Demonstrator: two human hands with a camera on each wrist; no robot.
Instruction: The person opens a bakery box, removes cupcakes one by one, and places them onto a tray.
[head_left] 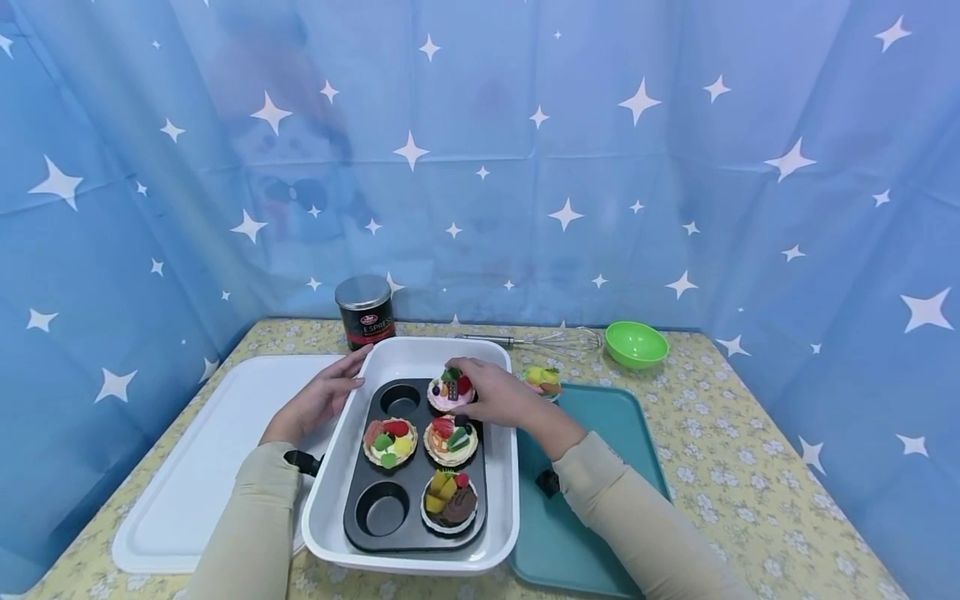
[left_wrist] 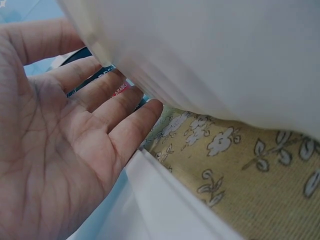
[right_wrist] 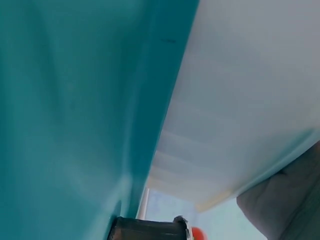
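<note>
In the head view a white rectangular basin (head_left: 411,563) holds a dark muffin tin (head_left: 420,500). My right hand (head_left: 498,396) reaches over the right wall and grips a pink fruit tart (head_left: 447,392) at the tin's far right cup. Below it in that column sit a cream fruit tart (head_left: 450,442) and a chocolate tart (head_left: 450,502). Another fruit tart (head_left: 390,442) fills the middle left cup. Beside the basin's left wall, my left hand (left_wrist: 75,120) has its fingers extended, fingertips right at the white side. The right wrist view does not show the right hand.
A teal tray (head_left: 585,525) lies at the right, a white tray (head_left: 180,500) at the left. Behind stand an espresso tin (head_left: 366,312), a whisk (head_left: 555,340) and a green bowl (head_left: 636,345). One more fruit tart (head_left: 543,381) is by the teal tray's far edge.
</note>
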